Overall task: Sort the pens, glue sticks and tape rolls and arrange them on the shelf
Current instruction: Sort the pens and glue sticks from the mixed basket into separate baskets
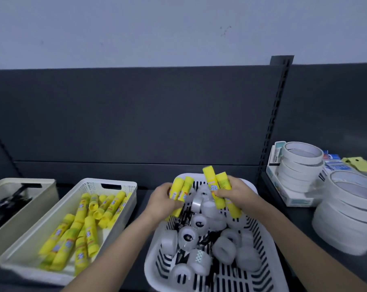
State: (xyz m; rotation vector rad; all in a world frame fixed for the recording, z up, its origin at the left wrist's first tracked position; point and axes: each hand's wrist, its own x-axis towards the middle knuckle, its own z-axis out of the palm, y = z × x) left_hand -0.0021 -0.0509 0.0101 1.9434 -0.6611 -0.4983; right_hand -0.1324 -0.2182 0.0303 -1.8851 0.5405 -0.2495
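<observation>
of the person, only two arms and hands are seen. the left forearm [123, 249] and the right forearm [300, 253] are shown bare along their whole visible length, slender and tapering toward the wrists. the left hand [162, 202] and the right hand [235, 192] are bare as well, with knuckles and thumbs faintly outlined. finer detail such as nails is lost to blur. the upper arms are cut off by the lower edge, so clothing there cannot be told.
</observation>
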